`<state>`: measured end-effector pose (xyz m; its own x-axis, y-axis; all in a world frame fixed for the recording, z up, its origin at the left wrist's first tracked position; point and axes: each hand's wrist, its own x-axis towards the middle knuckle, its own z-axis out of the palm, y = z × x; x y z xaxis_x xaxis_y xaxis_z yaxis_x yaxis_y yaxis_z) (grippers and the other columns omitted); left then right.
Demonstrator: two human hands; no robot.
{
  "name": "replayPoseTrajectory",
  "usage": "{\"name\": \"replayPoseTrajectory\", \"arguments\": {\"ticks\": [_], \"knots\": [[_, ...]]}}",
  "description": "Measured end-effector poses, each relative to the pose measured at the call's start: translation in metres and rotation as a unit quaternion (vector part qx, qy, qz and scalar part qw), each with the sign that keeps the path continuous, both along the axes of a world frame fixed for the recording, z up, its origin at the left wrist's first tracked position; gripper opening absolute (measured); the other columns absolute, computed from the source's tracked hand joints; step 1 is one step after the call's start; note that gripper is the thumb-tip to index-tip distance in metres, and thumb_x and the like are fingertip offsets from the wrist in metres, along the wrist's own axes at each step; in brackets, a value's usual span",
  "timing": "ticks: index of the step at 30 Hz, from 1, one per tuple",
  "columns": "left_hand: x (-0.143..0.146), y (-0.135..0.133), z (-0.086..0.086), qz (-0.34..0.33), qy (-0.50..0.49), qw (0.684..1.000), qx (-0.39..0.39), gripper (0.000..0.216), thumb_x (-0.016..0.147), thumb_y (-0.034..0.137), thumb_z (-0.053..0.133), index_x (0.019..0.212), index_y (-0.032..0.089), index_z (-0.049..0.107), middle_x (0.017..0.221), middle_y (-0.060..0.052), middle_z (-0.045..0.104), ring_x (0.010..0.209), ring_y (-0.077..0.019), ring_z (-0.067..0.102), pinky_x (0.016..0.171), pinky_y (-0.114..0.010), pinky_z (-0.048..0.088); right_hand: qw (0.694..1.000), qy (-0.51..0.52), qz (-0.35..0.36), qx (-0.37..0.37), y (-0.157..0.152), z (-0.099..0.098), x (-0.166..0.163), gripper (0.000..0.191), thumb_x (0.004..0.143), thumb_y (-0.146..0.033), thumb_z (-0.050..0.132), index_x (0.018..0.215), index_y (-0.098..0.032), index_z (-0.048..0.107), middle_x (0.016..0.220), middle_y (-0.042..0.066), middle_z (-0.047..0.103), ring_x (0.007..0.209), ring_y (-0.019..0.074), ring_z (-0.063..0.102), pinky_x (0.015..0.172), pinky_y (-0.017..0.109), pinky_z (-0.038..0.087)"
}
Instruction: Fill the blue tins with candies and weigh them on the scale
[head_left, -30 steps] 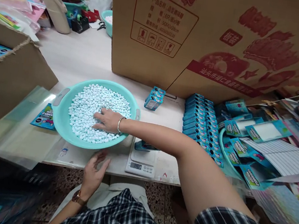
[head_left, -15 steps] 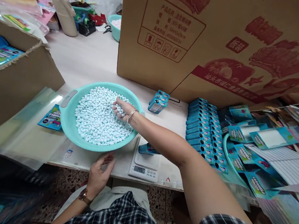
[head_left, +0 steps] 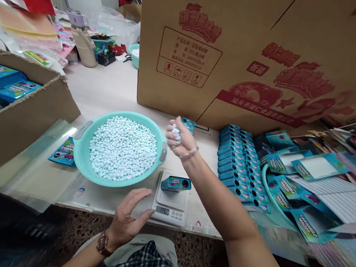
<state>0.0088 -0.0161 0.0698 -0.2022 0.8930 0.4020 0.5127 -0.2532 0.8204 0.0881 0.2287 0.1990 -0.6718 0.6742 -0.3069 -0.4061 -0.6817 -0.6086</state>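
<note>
My right hand [head_left: 180, 138] is up off the table, right of the teal basin, its fingers curled around a handful of pale candies [head_left: 175, 132]. Many more of the small pale blue-white candies [head_left: 123, 148] fill the teal basin [head_left: 78, 155]. At the table's front edge my left hand [head_left: 131, 215] is open, thumb and fingers spread, close to the white digital scale [head_left: 170, 215]. A small blue box [head_left: 173, 184] lies on the scale, one dark round hole showing at its right end. Behind my right hand, another blue box [head_left: 188, 124] is partly hidden.
Rows of blue boxes [head_left: 239, 163] stand at right, beside a teal tub [head_left: 269, 202] of flattened cartons. A large cardboard box [head_left: 241, 50] walls off the back. On the left are an open carton [head_left: 19, 112] with blue packs and a blue packet [head_left: 64, 153] on clear plastic sheets.
My right hand has lifted out of the basin and moved right with candies in it. My left hand has come up and right toward the scale, fingers spreading. The camera view has shifted.
</note>
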Motion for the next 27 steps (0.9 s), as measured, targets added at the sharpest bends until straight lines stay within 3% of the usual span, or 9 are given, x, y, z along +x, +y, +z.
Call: {"name": "replayPoseTrajectory", "arguments": {"ticks": [2,5,7,10,13,20,27], "knots": [[0.013,0.023,0.022,-0.038,0.022,0.999,0.027,0.054,0.084,0.022,0.067,0.135,0.027,0.050,0.130,-0.009,0.060,0.122,-0.0261,0.056,0.105,-0.043,0.048,0.997,0.001,-0.078,-0.008,-0.013,0.002,0.042,0.029,0.095,-0.046,0.052,0.081,-0.020,0.049,0.061,-0.008,0.043,0.038,0.0019,0.030,0.031,0.010,0.015],[0.034,0.065,0.040,-0.072,0.070,0.995,0.012,0.067,0.081,0.029,0.071,0.141,0.023,0.042,0.140,-0.011,0.051,0.132,-0.0299,0.046,0.112,-0.049,0.038,0.981,-0.009,-0.191,-0.032,-0.038,-0.011,0.084,0.029,0.100,-0.042,0.043,0.080,-0.020,0.048,0.061,-0.008,0.042,0.039,0.0027,0.033,0.032,0.010,0.018],[0.046,0.090,0.042,-0.091,0.104,0.990,-0.013,0.068,0.074,0.032,0.077,0.135,0.023,0.048,0.134,-0.012,0.054,0.128,-0.0330,0.046,0.109,-0.052,0.038,0.967,-0.016,-0.253,-0.033,-0.054,-0.025,0.095,0.028,0.098,-0.042,0.046,0.080,-0.021,0.048,0.061,-0.008,0.042,0.040,0.0034,0.034,0.032,0.010,0.021],[0.057,0.113,0.037,-0.110,0.127,0.984,-0.052,0.050,0.070,0.031,0.079,0.116,0.022,0.060,0.112,-0.009,0.062,0.108,-0.0306,0.055,0.094,-0.048,0.046,0.946,-0.026,-0.323,-0.012,-0.071,-0.043,0.095,0.027,0.091,-0.045,0.058,0.081,-0.022,0.050,0.062,-0.008,0.043,0.044,0.0047,0.040,0.035,0.013,0.029],[0.060,0.118,0.030,-0.118,0.124,0.982,-0.074,0.034,0.075,0.027,0.074,0.106,0.021,0.063,0.100,-0.007,0.063,0.096,-0.0265,0.058,0.086,-0.042,0.047,0.926,-0.032,-0.376,0.023,-0.081,-0.052,0.089,0.030,0.086,-0.048,0.064,0.080,-0.022,0.051,0.063,-0.008,0.045,0.051,0.0064,0.046,0.043,0.016,0.038],[0.059,0.111,0.032,-0.115,0.106,0.984,-0.080,0.032,0.077,0.024,0.071,0.108,0.021,0.063,0.098,-0.006,0.064,0.096,-0.0243,0.058,0.087,-0.039,0.045,0.904,-0.044,-0.413,0.107,-0.092,-0.056,0.087,0.034,0.083,-0.050,0.068,0.078,-0.021,0.052,0.062,-0.008,0.046,0.055,0.0074,0.048,0.055,0.022,0.045],[0.060,0.111,0.035,-0.117,0.116,0.982,-0.090,0.026,0.079,0.029,0.072,0.103,0.021,0.064,0.096,-0.005,0.064,0.094,-0.0234,0.058,0.086,-0.038,0.046,0.901,-0.038,-0.430,0.053,-0.086,-0.062,0.092,0.036,0.080,-0.051,0.070,0.078,-0.020,0.052,0.058,-0.009,0.044,0.047,0.0051,0.041,0.041,0.016,0.031]]}}
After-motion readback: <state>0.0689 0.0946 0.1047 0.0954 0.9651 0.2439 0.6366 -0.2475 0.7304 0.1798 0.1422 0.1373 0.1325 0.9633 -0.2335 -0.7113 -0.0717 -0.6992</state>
